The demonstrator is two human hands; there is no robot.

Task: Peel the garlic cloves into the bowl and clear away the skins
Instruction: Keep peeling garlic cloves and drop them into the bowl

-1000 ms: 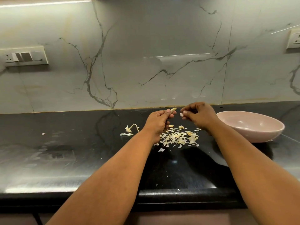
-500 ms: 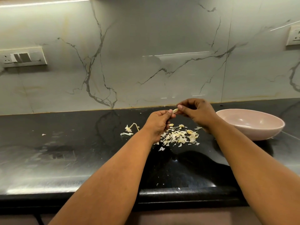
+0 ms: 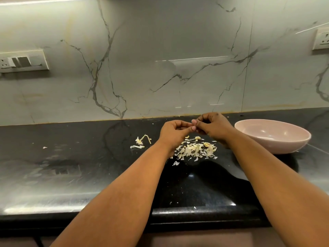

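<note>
My left hand (image 3: 175, 132) and my right hand (image 3: 213, 127) meet fingertip to fingertip above the black counter (image 3: 71, 157), both with curled fingers pinching a small garlic clove that is almost wholly hidden between them. Directly under the hands lies a pile of pale garlic skins (image 3: 195, 148), with a yellowish clove (image 3: 207, 144) at its right side. A pink bowl (image 3: 277, 141) stands on the counter just right of my right wrist; what I see of its inside looks bare.
A dry garlic stem with root end (image 3: 142, 139) and a skin strip (image 3: 136, 147) lie left of the pile. Stray flakes dot the counter. Behind runs a marble wall with a switch plate (image 3: 23, 61) at left and a socket (image 3: 321, 39) at right.
My right hand moved left to meet my left hand and now pinches at the clove. The clove, visible above my left fingers before, is now covered by the fingertips.
</note>
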